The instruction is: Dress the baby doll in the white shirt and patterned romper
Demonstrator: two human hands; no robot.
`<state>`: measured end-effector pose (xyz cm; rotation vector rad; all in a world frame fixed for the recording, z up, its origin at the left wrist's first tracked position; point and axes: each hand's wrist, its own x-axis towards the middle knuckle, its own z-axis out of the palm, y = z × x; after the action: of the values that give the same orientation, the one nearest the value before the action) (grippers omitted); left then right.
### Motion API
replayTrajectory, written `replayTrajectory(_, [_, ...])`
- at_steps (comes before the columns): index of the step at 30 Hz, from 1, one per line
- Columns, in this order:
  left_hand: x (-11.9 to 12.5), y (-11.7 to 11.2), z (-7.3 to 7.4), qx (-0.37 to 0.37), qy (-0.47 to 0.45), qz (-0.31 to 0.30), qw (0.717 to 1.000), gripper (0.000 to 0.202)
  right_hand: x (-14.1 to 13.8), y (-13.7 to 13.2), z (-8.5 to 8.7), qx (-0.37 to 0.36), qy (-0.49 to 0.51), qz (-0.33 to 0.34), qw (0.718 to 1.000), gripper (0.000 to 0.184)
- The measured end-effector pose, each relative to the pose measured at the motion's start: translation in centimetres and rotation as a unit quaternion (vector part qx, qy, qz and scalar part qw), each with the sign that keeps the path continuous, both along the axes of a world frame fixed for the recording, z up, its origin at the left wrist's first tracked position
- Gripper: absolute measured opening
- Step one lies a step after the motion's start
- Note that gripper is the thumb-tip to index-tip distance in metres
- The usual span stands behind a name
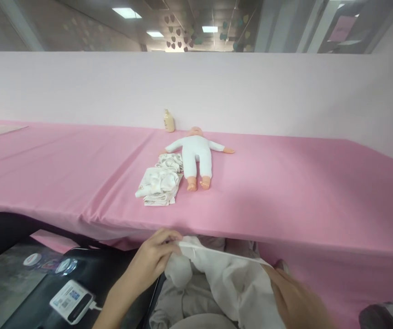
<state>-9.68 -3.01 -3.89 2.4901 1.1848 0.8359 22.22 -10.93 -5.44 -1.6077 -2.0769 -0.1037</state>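
Observation:
A piece of white cloth (231,278) hangs over my lap, its upper edge pulled taut between my hands. My left hand (155,251) pinches one end of that edge between thumb and fingers. At the other end, my right hand (292,292) grips the cloth, its fingertips partly hidden. Beyond them on the table, a baby doll (196,155) in a white bodysuit lies on its back, arms spread and feet toward me. Beside its legs sits a pile of folded, patterned white baby cloths (158,183).
The pink-covered table (285,192) runs along a white wall. A pale yellow bottle (169,121) stands near the doll's head. At lower left, a black seat (28,301) holds a white device (71,301) with a cable; clear plastic bottles (42,261) are near it.

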Motion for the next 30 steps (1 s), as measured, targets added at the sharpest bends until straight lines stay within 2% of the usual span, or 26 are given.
replayTrajectory(4, [0.5, 0.9, -1.1, 0.001, 0.160, 0.119, 0.980, 0.033, -2.7, -0.4, -1.8, -0.037, 0.037, 0.054, 0.997, 0.043])
replayTrajectory(7, [0.1, 1.2, -1.3, -0.019, 0.241, 0.150, 0.959, 0.035, -3.7, -0.8, -2.9, -0.066, 0.061, 0.097, 0.991, 0.058])
replayTrajectory(9, [-0.4, 1.4, -1.4, -0.001, 0.255, 0.132, 0.958, 0.033, -3.4, -0.6, -3.3, -0.036, 0.043, 0.117, 0.992, 0.060])
replayTrajectory(12, [-1.2, 2.0, -2.0, 0.048, 0.247, 0.065, 0.966, 0.035, -2.0, 0.4, -3.3, 0.017, -0.016, 0.134, 0.991, 0.049])
replayTrajectory(14, [-1.7, 2.4, -2.5, 0.068, 0.223, 0.017, 0.972, 0.041, -1.1, 1.0, -3.1, 0.012, -0.037, 0.126, 0.991, 0.043])
replayTrajectory(17, [-1.9, 2.6, -2.8, 0.036, 0.175, -0.020, 0.984, 0.040, -0.2, 1.8, -2.1, -0.038, -0.028, 0.121, 0.991, 0.043])
replayTrajectory(21, [-1.4, 2.5, -2.1, -0.057, 0.149, -0.040, 0.986, 0.019, 0.0, 2.5, 0.2, -0.119, -0.012, 0.145, 0.982, 0.046])
replayTrajectory(23, [-0.9, 2.8, -1.5, -0.069, 0.142, -0.053, 0.986, 0.024, -0.1, 2.7, 1.8, -0.131, 0.021, 0.139, 0.981, 0.044])
replayTrajectory(25, [-0.5, 3.2, -1.0, -0.064, 0.135, -0.061, 0.987, 0.028, -0.2, 2.7, 3.3, -0.136, 0.080, 0.153, 0.976, 0.035])
replayTrajectory(28, [0.0, 3.7, -0.2, -0.053, 0.122, -0.075, 0.988, 0.027, -0.3, 2.5, 5.2, -0.107, 0.224, 0.230, 0.941, 0.015])
replayTrajectory(30, [0.1, 3.8, 0.0, -0.025, 0.112, -0.098, 0.989, 0.027, -0.5, 2.3, 6.2, -0.066, 0.352, 0.281, 0.891, 0.014])
